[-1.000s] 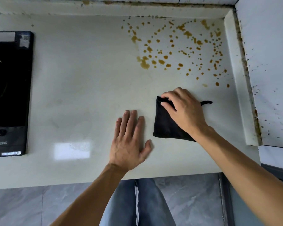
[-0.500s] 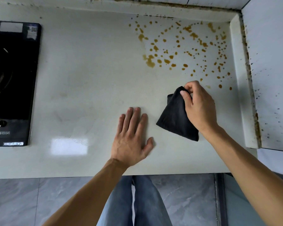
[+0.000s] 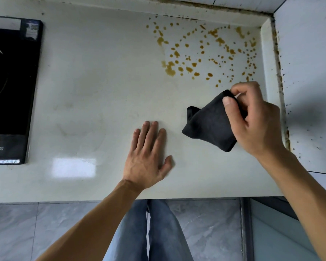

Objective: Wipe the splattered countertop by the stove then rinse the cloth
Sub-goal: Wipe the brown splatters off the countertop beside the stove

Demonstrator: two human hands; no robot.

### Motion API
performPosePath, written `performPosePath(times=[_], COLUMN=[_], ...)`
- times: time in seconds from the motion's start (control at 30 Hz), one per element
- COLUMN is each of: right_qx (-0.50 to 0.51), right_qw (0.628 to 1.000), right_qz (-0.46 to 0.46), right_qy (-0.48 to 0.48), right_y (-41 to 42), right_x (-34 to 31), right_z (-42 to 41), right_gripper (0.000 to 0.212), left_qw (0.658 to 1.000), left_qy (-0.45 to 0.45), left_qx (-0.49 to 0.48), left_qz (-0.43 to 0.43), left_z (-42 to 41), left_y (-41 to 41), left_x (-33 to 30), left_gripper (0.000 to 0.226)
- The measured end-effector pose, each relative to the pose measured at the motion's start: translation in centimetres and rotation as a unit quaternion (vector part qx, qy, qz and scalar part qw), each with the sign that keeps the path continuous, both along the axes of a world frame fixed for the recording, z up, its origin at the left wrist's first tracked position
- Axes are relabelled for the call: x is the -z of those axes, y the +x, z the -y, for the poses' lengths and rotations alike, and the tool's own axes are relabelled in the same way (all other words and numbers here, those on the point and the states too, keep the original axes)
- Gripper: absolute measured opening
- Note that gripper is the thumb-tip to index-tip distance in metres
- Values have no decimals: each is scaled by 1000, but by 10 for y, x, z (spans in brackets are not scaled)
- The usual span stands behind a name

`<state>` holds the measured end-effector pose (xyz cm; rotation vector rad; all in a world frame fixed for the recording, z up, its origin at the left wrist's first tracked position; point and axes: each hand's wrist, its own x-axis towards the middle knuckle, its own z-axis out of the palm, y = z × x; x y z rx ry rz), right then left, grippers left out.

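Since the earlier frame the right hand (image 3: 256, 119) has lifted the folded black cloth (image 3: 209, 125), pinching it just below the brown splatter (image 3: 205, 53) on the pale glossy countertop (image 3: 102, 81). The left hand (image 3: 147, 159) lies flat, fingers straight, left of the cloth; the black stove (image 3: 9, 87) sits far left.

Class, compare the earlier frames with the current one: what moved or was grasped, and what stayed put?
The right hand pinched the black cloth it was pressing and lifted it off the countertop, toward the brown splatter. The left hand stayed flat; the splatter remains unwiped.
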<state>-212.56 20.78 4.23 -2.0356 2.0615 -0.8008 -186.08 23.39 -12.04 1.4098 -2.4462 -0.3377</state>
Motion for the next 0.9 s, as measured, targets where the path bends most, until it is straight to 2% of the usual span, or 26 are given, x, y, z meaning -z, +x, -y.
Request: performPosePath(times=[0.13,0.23,0.37,0.43,0.53,0.63,0.73,0.9], right_qx=[26,38,87,114,206,248,285,306], right_qw=[989,966,896,874,900,943,942,945], right_qz=[143,255,431,465,381,220,135,20], right_qy=[36,13,-68,-83,-59,37,116,117], right_y=[23,36,25,8,-23,-52,-80,-104], right_x=[-33,-55,-72,-68,-35,21,63,68], right_z=[2,8,13,11,4,-14,-37,-45], right_gripper=[12,4,8,11,12,15,22,29], left_qw=[1000,1000,1000,1000,999,1000,1000,1000], left_qy=[-1,-2,4,0,4,14,0,7], left_qx=[0,1,-2,-3,-6,-9,-2,-2], left_qz=[-3,-2,3,-5,-40,-20,-4,4], left_z=[0,-1,0,0,-1,0,0,0], left_y=[0,1,1,0,0,0,0,-1], left_x=[-1,-1,0,0,0,-1,-1,-3], left_gripper=[78,79,80,81,83,84,80,79])
